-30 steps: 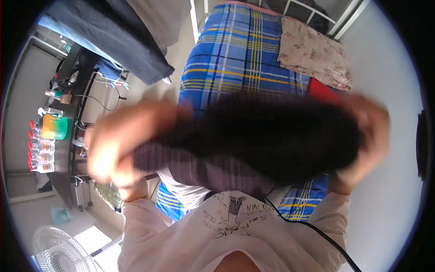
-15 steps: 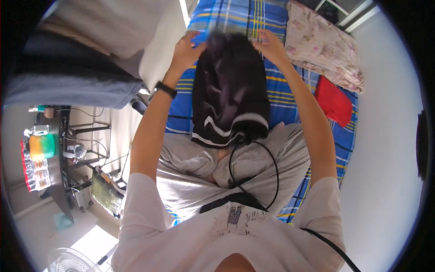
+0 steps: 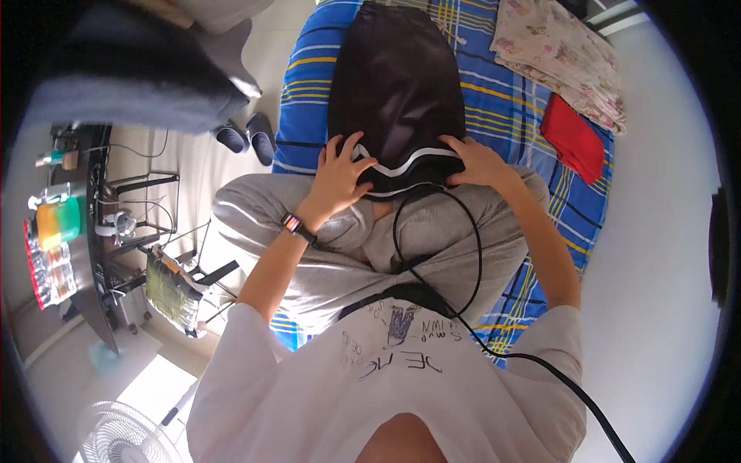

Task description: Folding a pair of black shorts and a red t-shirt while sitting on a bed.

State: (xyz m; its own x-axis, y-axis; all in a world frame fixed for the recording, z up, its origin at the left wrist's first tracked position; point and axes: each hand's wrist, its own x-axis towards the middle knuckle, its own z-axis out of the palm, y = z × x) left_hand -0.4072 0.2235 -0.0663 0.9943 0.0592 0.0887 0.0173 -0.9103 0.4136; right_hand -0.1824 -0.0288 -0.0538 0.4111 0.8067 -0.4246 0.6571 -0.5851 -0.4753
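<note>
Black shorts (image 3: 397,85), folded narrow with white bands along the hem, lie lengthwise on the bed in front of my crossed legs. My left hand (image 3: 337,179) rests on the hem's left corner, its fingers spread over the fabric. At the right end of the hem, my right hand (image 3: 480,163) touches the edge with thumb and fingers apart. The waist end points away from me, and a pale cord (image 3: 461,38) lies beside it.
A blue plaid sheet (image 3: 494,108) covers the bed. To the right are a red folded cloth (image 3: 573,139) and a floral folded cloth (image 3: 559,58) by the wall. A black cable (image 3: 477,231) loops over my lap. Dark slippers (image 3: 261,139) stand on the floor at left.
Both hands have come back toward me from the far end of the shorts to the near hem. The shorts now lie flatter and stretch farther away, their bunched dark folds smoothed out.
</note>
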